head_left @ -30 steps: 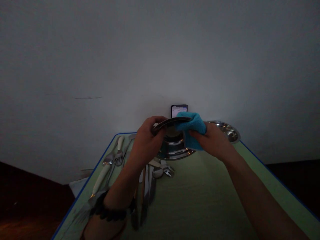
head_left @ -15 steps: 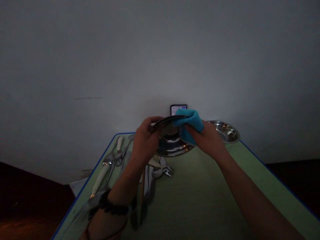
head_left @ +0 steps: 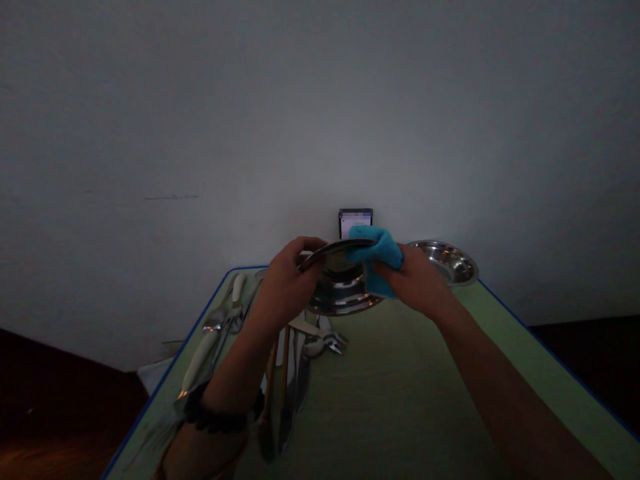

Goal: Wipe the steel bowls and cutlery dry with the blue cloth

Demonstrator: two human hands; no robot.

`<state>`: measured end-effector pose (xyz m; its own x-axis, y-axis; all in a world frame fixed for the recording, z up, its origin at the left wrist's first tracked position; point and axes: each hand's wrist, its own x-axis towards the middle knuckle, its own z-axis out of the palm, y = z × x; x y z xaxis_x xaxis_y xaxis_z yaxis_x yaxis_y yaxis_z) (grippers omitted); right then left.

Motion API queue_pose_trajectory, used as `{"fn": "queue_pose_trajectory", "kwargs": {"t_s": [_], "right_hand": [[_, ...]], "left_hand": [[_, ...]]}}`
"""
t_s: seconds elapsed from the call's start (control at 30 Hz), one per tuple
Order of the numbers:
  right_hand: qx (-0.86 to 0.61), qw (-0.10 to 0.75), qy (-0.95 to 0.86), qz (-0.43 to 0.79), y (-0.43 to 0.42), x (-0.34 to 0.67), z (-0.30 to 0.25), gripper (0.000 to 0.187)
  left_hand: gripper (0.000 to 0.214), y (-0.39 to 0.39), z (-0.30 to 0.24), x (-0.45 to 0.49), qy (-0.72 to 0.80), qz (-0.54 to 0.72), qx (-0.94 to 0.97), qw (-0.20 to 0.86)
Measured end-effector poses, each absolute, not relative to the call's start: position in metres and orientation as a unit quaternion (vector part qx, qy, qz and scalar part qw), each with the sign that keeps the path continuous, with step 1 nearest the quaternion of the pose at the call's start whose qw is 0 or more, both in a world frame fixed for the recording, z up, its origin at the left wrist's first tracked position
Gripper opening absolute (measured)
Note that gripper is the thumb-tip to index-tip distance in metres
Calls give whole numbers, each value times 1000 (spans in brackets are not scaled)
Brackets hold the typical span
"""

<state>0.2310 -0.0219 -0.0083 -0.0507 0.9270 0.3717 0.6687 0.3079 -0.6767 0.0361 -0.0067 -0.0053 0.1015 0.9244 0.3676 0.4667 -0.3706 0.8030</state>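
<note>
Centrally: one shiny metal dish [head_left: 345,301], held tilted above the green table [head_left: 410,400] between both hands; the light is dim, so that its upper and lower rims belong to a single piece is likely rather than certain.

Left hand [head_left: 290,280]: fingers and thumb clasping the dish's left edge; black bead bracelet [head_left: 215,419] at the wrist.

Right hand [head_left: 417,277]: closed on a blue cloth [head_left: 384,253], which is folded over the dish's right-hand upper rim.

Phone [head_left: 356,220]: upright by the pale wall [head_left: 320,120], partly hidden by the cloth; screen lit, its writing too small and blurred to read.

Second metal dish [head_left: 453,267]: at the table's far right corner, behind the right hand.

Cutlery: one white handle [head_left: 199,360] among spoons and forks along the left edge; nearer the middle, a fork [head_left: 336,343], a spoon [head_left: 313,347] and a slim brown stick [head_left: 285,360]. Blue trim edges the table.
</note>
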Motion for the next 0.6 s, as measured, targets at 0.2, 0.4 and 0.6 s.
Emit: {"fn": "queue_pose_trajectory", "kwargs": {"t_s": [0.2, 0.4, 0.6], "right_hand": [[-579, 334, -741, 61, -30, 226, -1, 23], [-580, 344, -736, 62, -30, 223, -2, 29], [-579, 419, -689, 121, -21, 227, -8, 27]], "left_hand": [[21, -11, -5, 43, 485, 412, 740, 218], [21, -11, -4, 43, 480, 422, 740, 211], [20, -9, -6, 45, 473, 497, 677, 268]]}}
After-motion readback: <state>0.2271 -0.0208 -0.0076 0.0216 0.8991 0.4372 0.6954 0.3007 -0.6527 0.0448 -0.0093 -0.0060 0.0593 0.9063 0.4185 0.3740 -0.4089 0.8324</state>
